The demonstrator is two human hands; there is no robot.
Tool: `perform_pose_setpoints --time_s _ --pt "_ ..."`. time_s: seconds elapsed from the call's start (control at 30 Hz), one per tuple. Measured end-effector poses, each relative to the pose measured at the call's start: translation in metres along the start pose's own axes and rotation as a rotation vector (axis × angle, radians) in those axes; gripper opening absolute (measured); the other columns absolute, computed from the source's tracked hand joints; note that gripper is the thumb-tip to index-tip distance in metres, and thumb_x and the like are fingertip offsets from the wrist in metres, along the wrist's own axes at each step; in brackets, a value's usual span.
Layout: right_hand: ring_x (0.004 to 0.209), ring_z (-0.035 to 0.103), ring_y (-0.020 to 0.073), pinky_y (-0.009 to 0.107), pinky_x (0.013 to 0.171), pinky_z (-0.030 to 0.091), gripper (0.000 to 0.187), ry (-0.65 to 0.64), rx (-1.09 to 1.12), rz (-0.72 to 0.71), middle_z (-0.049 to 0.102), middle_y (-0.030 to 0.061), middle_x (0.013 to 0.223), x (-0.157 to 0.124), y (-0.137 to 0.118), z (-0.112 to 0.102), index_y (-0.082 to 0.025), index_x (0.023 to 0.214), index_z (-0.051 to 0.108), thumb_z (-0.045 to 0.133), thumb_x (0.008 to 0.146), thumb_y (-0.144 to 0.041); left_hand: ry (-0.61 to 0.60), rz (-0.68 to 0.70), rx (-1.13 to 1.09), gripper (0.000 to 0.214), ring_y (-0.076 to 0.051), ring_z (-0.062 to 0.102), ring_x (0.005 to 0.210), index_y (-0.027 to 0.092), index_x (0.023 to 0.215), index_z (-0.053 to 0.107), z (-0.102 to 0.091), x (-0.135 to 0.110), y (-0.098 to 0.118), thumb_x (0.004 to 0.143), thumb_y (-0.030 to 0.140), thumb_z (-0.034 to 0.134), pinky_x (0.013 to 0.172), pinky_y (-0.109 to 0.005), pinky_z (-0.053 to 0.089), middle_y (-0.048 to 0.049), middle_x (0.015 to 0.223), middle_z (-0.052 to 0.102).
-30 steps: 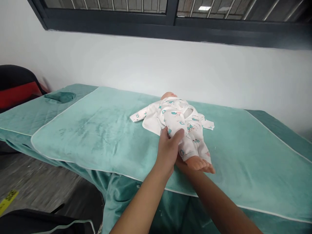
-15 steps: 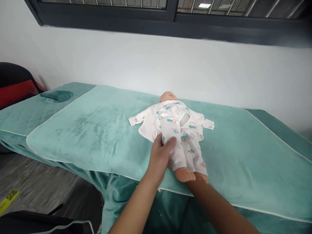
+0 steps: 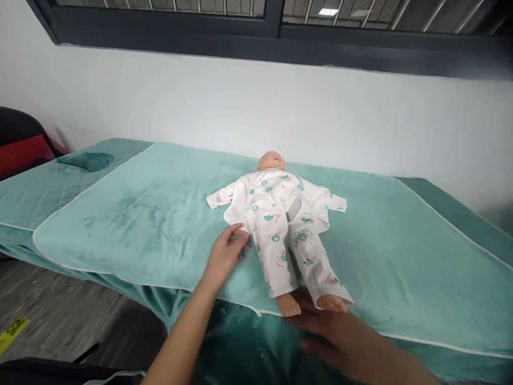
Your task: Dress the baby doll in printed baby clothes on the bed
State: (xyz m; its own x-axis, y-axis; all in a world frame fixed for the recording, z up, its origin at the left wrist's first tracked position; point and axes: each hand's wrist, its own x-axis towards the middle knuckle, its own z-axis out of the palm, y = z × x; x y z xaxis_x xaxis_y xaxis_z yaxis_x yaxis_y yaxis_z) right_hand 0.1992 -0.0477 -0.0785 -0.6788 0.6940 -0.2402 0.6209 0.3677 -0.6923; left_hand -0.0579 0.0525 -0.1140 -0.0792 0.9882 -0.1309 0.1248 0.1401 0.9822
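Observation:
A baby doll (image 3: 280, 224) in a white printed sleepsuit lies on its back on a teal towel (image 3: 140, 224), head toward the wall and bare feet at the near edge. My left hand (image 3: 224, 254) rests beside the doll's left hip, fingers loosely curled and touching the suit's hem. Spread flat just below the doll's feet is my right hand (image 3: 332, 331), holding nothing.
The towel covers a teal padded bed (image 3: 449, 203) against a white wall, with a face hole (image 3: 86, 160) at its far left end. A dark chair with red fabric (image 3: 20, 144) stands at the left. Grey floor lies below the bed's near edge.
The doll's legs have come down flat and straight on the towel. My left hand let go of the leg and moved left; my right hand slid out from under the feet.

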Motion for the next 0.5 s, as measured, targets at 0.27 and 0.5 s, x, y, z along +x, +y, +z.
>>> perform_pose_setpoints --time_s 0.27,0.5 --pt "0.099 0.067 0.0227 0.035 0.089 0.051 0.026 0.330 0.229 0.133 0.074 0.0058 0.105 -0.005 0.038 -0.065 -0.026 0.100 0.073 0.053 0.095 -0.041 0.356 0.067 0.858 0.051 -0.034 0.063 0.111 0.012 0.125 0.058 -0.022 0.057 0.008 0.089 0.048 0.053 0.089 -0.043 0.049 -0.0198 0.127 0.059" --pt "0.124 0.052 0.0331 0.046 0.099 0.044 0.050 0.954 -0.282 0.491 0.056 0.0173 0.134 0.087 0.139 -0.094 -0.018 0.128 0.058 0.059 0.085 -0.045 0.221 0.046 0.848 0.020 -0.026 0.064 0.094 0.020 0.089 0.062 -0.008 0.068 0.018 0.089 0.037 0.051 0.078 -0.034 0.044 -0.0086 0.102 0.068"
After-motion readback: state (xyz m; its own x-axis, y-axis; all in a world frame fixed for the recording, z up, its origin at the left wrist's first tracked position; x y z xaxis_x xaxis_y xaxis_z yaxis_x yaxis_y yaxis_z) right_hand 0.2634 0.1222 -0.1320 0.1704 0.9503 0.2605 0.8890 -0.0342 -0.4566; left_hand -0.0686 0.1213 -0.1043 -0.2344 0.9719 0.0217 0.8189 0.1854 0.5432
